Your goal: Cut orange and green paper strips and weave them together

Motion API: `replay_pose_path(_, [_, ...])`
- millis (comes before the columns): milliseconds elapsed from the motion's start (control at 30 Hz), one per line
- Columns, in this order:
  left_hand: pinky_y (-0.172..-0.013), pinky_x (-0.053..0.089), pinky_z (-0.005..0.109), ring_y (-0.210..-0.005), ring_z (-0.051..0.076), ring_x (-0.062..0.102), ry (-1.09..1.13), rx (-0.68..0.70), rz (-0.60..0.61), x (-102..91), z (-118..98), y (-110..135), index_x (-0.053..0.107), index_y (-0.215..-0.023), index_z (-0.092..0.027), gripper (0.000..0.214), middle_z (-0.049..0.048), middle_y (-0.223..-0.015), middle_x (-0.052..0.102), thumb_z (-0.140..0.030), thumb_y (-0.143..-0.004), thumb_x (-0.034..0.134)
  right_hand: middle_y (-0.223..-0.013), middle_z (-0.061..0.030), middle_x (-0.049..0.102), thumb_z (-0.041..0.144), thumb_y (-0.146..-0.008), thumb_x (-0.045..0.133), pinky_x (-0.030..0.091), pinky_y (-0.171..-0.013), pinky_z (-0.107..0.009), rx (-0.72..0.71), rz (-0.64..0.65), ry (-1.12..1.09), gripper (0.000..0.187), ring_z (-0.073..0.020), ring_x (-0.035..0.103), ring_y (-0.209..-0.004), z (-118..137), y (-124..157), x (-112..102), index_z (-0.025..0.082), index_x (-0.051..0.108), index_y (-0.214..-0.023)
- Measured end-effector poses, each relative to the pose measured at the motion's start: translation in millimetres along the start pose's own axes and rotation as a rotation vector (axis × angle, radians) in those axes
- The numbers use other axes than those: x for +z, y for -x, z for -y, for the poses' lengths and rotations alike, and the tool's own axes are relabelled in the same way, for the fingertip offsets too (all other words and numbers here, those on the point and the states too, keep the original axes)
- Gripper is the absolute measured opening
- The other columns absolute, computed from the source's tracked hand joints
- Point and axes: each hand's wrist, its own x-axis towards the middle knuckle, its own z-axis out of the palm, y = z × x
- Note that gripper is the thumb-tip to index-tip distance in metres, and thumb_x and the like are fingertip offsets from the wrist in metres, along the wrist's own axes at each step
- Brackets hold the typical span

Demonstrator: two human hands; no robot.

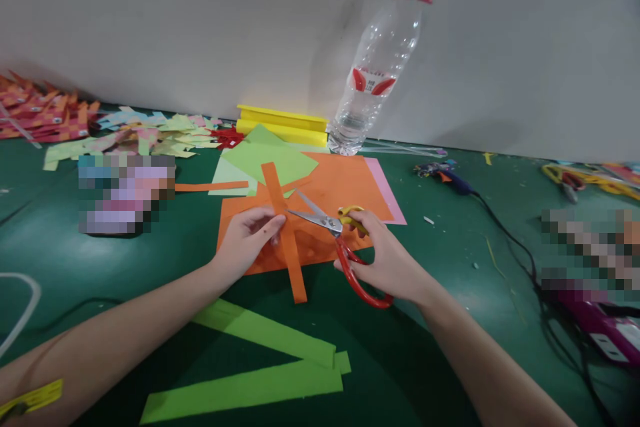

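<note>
My left hand (249, 235) pinches a long orange paper strip (284, 227) near its middle, holding it over an orange sheet (345, 187). My right hand (387, 255) grips scissors (336, 230) with red and yellow handles. Their silver blades are parted, and the tips reach the strip beside my left fingers. Light green sheets (267, 159) lie on the far part of the orange sheet, and a pink sheet (387, 195) sticks out on its right side.
Long light green strips (260, 363) lie near me on the green table (450, 280). A clear plastic bottle (380, 60) and yellow sheets (283, 123) stand by the wall. Piles of coloured paper pieces (135, 133) lie far left. A glue gun (447, 175) with black cable lies right.
</note>
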Motion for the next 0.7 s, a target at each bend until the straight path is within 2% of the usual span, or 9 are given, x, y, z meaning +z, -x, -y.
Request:
replay_pose_path(133, [-0.048, 0.045, 0.021, -0.043, 0.009, 0.054, 0.114, -0.023, 0.006, 2.0, -4.5, 0.2, 0.059, -0.078, -0.016, 0.014, -0.0047, -0.055, 0.058, -0.029, -0.078, 0.066, -0.127, -0.0125, 0.05, 0.042, -0.071, 0.066, 0.044, -0.091, -0.049, 0.002, 0.024, 0.022, 0.06, -0.0316, 0.051, -0.113, 2.2, 1.0, 1.3, 0.023, 0.044, -0.123])
replay_pose_path(267, [-0.052, 0.05, 0.023, -0.047, 0.011, 0.06, 0.172, -0.025, 0.041, 2.4, -5.1, 0.6, 0.059, -0.082, -0.015, 0.013, -0.0029, -0.057, 0.062, -0.024, -0.076, 0.066, -0.126, -0.0126, 0.051, 0.041, -0.07, 0.065, 0.045, -0.09, -0.048, -0.013, 0.034, 0.05, 0.059, -0.0323, 0.051, -0.113, 3.8, 0.7, 1.6, 0.022, 0.045, -0.123])
replay_pose_path(333, [-0.054, 0.052, 0.024, -0.049, 0.013, 0.062, 0.197, -0.037, 0.072, 2.4, -5.1, 1.0, 0.059, -0.082, -0.015, 0.011, -0.002, -0.057, 0.063, -0.02, -0.075, 0.066, -0.126, -0.0125, 0.052, 0.039, -0.07, 0.064, 0.045, -0.089, -0.048, -0.024, 0.036, 0.066, 0.058, -0.0328, 0.051, -0.113, 4.8, 1.2, 1.2, 0.022, 0.046, -0.123])
replay_pose_path(500, [-0.057, 0.056, 0.026, -0.058, 0.014, 0.067, 0.288, -0.017, 0.095, 4.4, -3.1, 1.8, 0.064, -0.077, -0.016, 0.009, 0.0012, -0.076, 0.068, -0.014, -0.069, 0.069, -0.125, -0.0117, 0.052, 0.035, -0.068, 0.066, 0.044, -0.09, -0.049, -0.051, 0.063, 0.103, 0.057, -0.0335, 0.049, -0.115, 8.3, 3.3, 0.7, 0.023, 0.047, -0.12])
replay_pose_path(700, [-0.064, 0.059, 0.03, -0.067, 0.017, 0.069, 0.297, -0.045, 0.129, 6.8, -2.9, 2.7, 0.07, -0.073, -0.019, 0.014, 0.0016, -0.076, 0.071, -0.009, -0.063, 0.069, -0.124, -0.0113, 0.052, 0.033, -0.066, 0.065, 0.044, -0.09, -0.05, -0.071, 0.046, 0.099, 0.058, -0.034, 0.048, -0.116, 9.8, 4.2, 2.1, 0.024, 0.047, -0.121])
